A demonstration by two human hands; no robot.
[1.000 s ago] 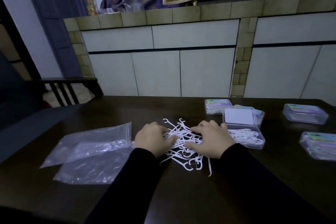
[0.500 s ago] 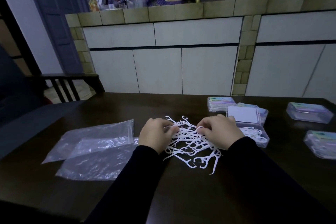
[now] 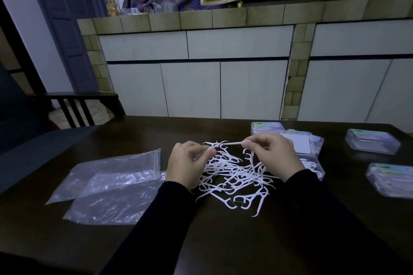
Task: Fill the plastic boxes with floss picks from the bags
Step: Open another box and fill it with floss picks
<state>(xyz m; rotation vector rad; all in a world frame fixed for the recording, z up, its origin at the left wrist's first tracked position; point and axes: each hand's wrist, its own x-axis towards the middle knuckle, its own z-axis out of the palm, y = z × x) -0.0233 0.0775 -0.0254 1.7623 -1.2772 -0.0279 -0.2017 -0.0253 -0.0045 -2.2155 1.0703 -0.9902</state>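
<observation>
Right hand (image 3: 273,155) pinches a floss pick (image 3: 232,143) lying crosswise toward the left hand (image 3: 186,163), which pinches others; the open plastic box (image 3: 318,166) sits just right of the right grip.

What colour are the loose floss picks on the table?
White: the floss picks stand out against the dark table in the head view.

A dark wooden tabletop (image 3: 223,241) carries a loose pile of white floss picks (image 3: 234,178) near its middle. Two flattened clear plastic bags (image 3: 111,181) overlap to the left. To the right sit an open box (image 3: 312,163) with picks inside and three closed boxes (image 3: 372,144).
</observation>
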